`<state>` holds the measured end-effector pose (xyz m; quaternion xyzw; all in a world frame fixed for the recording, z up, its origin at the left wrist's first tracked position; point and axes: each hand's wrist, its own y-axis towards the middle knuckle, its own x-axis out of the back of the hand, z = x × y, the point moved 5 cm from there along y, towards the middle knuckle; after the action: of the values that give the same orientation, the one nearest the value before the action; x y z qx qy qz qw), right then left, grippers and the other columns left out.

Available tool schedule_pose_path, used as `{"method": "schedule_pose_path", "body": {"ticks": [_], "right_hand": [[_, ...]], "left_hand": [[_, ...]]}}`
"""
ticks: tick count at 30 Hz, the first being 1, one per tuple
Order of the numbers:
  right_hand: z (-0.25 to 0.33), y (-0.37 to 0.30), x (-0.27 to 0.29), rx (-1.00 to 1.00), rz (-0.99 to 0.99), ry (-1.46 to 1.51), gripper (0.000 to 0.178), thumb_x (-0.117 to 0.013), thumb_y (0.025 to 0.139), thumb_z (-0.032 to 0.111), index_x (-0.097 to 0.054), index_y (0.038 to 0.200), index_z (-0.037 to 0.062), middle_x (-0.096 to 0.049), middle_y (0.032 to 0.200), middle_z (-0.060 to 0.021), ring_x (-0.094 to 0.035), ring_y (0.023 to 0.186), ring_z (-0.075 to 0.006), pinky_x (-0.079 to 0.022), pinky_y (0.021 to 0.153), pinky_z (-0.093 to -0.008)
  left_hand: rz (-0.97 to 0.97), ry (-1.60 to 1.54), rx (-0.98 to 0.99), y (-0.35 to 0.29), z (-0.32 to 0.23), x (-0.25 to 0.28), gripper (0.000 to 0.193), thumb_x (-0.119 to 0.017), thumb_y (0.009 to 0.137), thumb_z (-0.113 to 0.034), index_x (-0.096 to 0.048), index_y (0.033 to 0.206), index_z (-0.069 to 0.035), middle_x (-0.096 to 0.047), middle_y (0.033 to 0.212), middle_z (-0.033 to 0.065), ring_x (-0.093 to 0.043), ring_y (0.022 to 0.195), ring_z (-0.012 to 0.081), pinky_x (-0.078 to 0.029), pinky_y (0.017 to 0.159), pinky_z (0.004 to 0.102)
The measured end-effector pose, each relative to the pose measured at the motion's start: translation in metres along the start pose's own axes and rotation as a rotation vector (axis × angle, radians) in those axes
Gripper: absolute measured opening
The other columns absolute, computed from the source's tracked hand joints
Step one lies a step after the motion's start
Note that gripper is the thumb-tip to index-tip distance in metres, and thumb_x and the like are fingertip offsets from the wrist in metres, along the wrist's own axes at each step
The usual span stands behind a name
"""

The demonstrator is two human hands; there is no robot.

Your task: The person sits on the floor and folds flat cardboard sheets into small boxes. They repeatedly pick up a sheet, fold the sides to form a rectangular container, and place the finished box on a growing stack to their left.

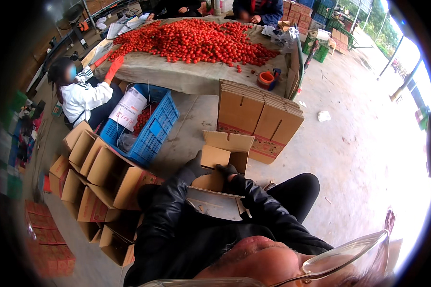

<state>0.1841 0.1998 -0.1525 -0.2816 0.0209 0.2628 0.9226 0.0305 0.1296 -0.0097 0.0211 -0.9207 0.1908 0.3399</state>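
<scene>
An open cardboard box (229,141) stands between my knees, its far flap raised. My left hand (195,168), in a dark glove, grips the box's left side. Inside the box, my right hand (226,171), gloved too, closes on the lower edge of a small tan cardboard panel (215,157). Whether that panel is a folded flap or a separate piece, I cannot tell. Part of the right fingers is hidden by the panel.
Flattened cartons (259,117) stand just beyond the box. Open empty boxes (105,172) are stacked at left, beside a blue crate (160,126) holding red fruit. Behind, small red tomatoes (191,40) cover a table. A co-worker's orange-gloved hand (112,69) reaches its left edge.
</scene>
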Motion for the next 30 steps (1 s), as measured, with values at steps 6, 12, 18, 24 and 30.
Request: {"method": "schedule_pose_path", "body": {"ticks": [6,12,18,24,30], "right_hand": [[0.008,0.002,-0.013,0.139,0.063,-0.474,0.045,-0.070,0.083,0.038,-0.065,0.109,0.0014,-0.069,0.100,-0.0148,-0.066,0.088,-0.0270,-0.052,0.080,-0.0363],[0.062,-0.040,0.038,0.419,0.039,-0.984,0.051,-0.066,0.080,0.045,-0.064,0.104,0.0005,-0.067,0.101,-0.0204,-0.065,0.090,-0.0350,-0.050,0.082,-0.0401],[0.153,-0.142,0.065,0.151,-0.275,-1.162,0.063,-0.068,0.078,0.047,-0.052,0.115,-0.0008,-0.065,0.097,-0.0251,-0.063,0.093,-0.0395,-0.051,0.079,-0.0424],[0.061,-0.105,0.055,0.259,-0.007,-0.953,0.071,-0.073,0.081,0.026,-0.028,0.127,-0.0041,-0.061,0.100,-0.0256,-0.062,0.096,-0.0405,-0.050,0.080,-0.0426],[0.056,-0.102,0.038,0.268,0.066,-1.058,0.092,-0.073,0.079,0.037,-0.015,0.135,-0.0081,-0.054,0.104,-0.0363,-0.059,0.095,-0.0482,-0.050,0.079,-0.0483]], "left_hand": [[-0.125,-0.416,-0.091,0.026,0.081,-0.036,0.073,-0.086,0.064,-0.021,-0.051,0.125,0.000,-0.062,0.114,0.0153,-0.060,0.104,0.0246,-0.049,0.088,0.0344],[-0.044,-0.554,-0.142,0.034,0.063,-0.052,0.047,-0.084,0.065,-0.014,-0.062,0.104,0.000,-0.068,0.094,0.0090,-0.064,0.088,0.0178,-0.052,0.078,0.0328],[-0.082,-0.505,-0.108,0.016,0.021,-0.034,0.047,-0.081,0.067,-0.011,-0.058,0.107,-0.001,-0.066,0.099,0.0114,-0.062,0.089,0.0217,-0.052,0.076,0.0351],[-0.278,-0.103,0.092,0.010,0.028,-0.041,0.060,-0.081,0.066,-0.022,-0.049,0.109,0.003,-0.064,0.100,0.0228,-0.065,0.090,0.0342,-0.052,0.078,0.0405],[-0.199,-0.101,0.104,0.001,0.024,-0.046,0.061,-0.079,0.068,-0.022,-0.044,0.111,0.004,-0.063,0.099,0.0251,-0.064,0.091,0.0366,-0.052,0.077,0.0422]]}}
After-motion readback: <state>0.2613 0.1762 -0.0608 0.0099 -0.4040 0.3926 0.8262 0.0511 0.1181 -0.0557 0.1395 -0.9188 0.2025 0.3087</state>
